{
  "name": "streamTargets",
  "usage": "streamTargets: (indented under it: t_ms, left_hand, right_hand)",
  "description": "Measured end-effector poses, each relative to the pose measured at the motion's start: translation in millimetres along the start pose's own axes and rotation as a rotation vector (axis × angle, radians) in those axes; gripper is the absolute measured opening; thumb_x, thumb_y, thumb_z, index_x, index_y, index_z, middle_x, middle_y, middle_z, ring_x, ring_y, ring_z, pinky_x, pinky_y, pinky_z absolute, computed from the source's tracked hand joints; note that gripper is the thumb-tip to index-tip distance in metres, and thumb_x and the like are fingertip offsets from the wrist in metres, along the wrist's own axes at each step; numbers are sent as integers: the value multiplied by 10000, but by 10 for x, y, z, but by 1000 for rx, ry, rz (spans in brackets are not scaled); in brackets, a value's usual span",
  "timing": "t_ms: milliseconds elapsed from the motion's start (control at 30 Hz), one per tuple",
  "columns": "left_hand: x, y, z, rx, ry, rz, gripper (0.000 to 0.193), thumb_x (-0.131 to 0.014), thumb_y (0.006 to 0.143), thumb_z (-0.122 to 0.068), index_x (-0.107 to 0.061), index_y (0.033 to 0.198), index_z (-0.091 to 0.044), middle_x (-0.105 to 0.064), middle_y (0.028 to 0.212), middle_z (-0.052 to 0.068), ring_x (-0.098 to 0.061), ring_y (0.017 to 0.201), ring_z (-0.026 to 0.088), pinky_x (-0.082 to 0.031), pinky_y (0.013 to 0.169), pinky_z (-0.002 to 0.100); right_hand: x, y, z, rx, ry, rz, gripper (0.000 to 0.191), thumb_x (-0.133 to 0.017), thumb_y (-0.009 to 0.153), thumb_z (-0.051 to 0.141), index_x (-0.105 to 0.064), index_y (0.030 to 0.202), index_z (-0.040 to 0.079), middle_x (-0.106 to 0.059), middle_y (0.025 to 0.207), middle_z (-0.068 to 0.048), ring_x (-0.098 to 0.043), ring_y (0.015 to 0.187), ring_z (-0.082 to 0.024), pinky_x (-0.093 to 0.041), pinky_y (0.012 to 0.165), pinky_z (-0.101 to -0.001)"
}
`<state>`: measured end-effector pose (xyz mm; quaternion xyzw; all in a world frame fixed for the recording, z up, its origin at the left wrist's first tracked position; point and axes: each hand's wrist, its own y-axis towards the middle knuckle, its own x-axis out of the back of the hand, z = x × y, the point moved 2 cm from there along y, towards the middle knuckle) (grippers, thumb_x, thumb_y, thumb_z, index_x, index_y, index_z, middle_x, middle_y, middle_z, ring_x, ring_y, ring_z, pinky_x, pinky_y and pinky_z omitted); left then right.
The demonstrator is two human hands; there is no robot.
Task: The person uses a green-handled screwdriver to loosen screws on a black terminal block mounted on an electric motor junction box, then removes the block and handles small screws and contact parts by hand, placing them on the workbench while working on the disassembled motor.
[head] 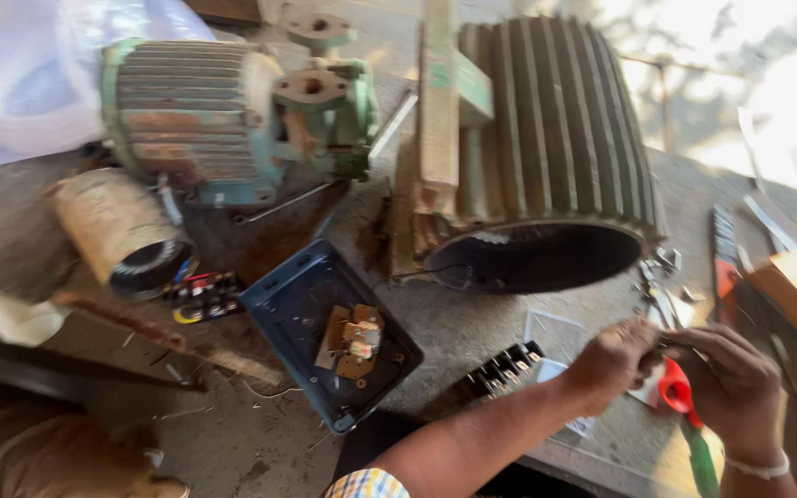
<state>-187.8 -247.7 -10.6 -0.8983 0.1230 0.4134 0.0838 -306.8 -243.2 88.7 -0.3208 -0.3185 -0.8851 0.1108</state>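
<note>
Gripping a red-and-green-handled hand tool [680, 397] at lower right of frame, right hand [735, 378] clamped round its handle; left hand [612, 358] closed on the small metal end. Likely light, rigid, slim; best held at the handle. Grey concrete tabletop [472, 332] beneath.

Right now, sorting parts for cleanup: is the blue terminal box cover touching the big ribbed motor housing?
Apart. The head view shows bare grey bench between the blue terminal box cover and the big ribbed motor housing, all along the cover's upper right edge.
</note>
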Motion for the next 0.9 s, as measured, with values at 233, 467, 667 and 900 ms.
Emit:
streamTargets:
  t_ms: [233, 467, 667, 900]
  left_hand:
    - [-8, -23, 46, -13, -8, -50, 283, -476, 1108, -407, -581, 987, -173, -411, 666, -100, -349, 546, 11, -279, 458, 192]
    - [37, -99, -17, 50, -142, -34, 526, -519, 1144, -492, -393, 758, -158, -388, 577, -82, -348, 437, 54, -283, 376, 215]
    - [46, -70, -17, 121, -133, -220, 160, -478, 1078, -181, -578, 1094, -57, -682, 931, 79, -633, 795, 147, -558, 718, 289]
    - [130, -195, -331, 5, -30, -233, 217, -449, 1035, -70, -586, 1203, -66, -680, 946, 89, -599, 779, 153, -527, 695, 321]
  right_hand:
    - [109, 137, 46, 65, 83, 83, 215, -722, 821, -63, -744, 1020, 16, -735, 915, -81, -720, 818, -180, -564, 742, -294]
    - [226, 240, -1, 58, 97, 16, 154, -681, 866, -43, -732, 991, 32, -729, 895, -74, -720, 813, -190, -563, 734, -294]
    - [160, 859, -526, -104, -544, 33, 120, -722, 898, 162, -787, 972, 94, -747, 960, -155, -712, 885, -347, -565, 830, -441]
    - [-109, 984, -31, -257, -651, 257, 224, -688, 897, 173, -780, 1086, 97, -747, 1114, -155, -723, 934, -361, -578, 813, -478]
